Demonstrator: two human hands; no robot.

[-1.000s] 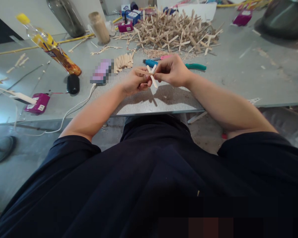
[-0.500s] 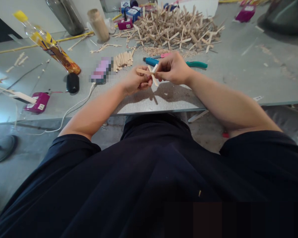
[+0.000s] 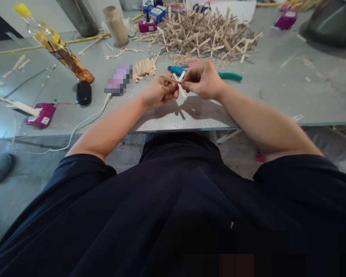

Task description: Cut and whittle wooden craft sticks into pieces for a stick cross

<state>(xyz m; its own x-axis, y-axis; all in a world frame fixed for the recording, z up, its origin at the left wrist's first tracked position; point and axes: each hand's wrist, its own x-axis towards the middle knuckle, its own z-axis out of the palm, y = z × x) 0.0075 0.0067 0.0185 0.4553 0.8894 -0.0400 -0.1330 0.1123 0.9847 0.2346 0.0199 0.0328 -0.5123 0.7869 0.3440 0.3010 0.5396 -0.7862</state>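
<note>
Bluish glare at far left, soft shadows on tabletop (image 3: 276, 80), edges distorted.

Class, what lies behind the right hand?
Behind the right hand, a blue piece and a pink piece show at left, a teal handle at right; whether they join is covered.

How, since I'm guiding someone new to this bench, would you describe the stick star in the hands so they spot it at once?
On the grey table, find the large heap of wooden sticks at the back. Nearer you, the left hand and right hand meet; pinched between them is the stick star. Unlike the heaped pieces, it is held above the table.
</note>
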